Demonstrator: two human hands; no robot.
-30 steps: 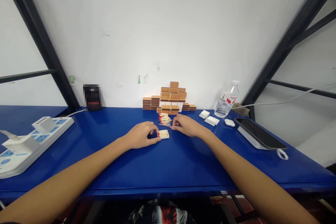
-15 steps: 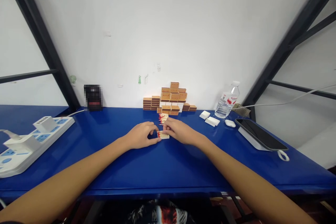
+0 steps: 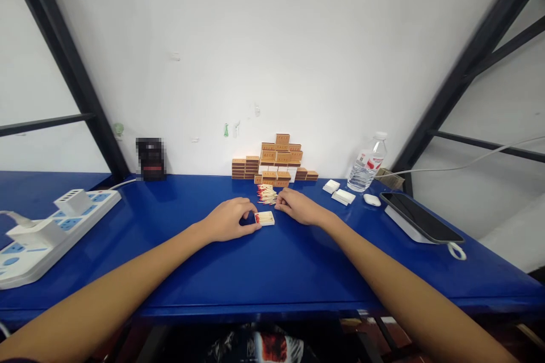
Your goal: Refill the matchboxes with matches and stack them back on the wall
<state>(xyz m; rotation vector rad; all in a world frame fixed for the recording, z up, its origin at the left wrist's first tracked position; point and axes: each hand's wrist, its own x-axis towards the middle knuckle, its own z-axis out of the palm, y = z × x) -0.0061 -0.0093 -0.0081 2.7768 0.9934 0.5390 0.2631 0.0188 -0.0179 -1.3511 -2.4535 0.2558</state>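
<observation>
My left hand rests on the blue table, fingers curled, pinching the left end of a small open matchbox tray filled with red-tipped matches. My right hand lies just right of a loose pile of matches, fingertips pinched together at the pile's edge; whether a match is between them is too small to tell. Behind the pile, stacked brown matchboxes stand against the white wall.
A white power strip with chargers lies at the left. White box pieces, a water bottle, a white earbud case and a phone on a stand sit at the right. Black frame bars slant on both sides.
My right hand went from the match pile to the tray half a second ago, then moved back to the pile. My left hand has kept hold of the tray.
</observation>
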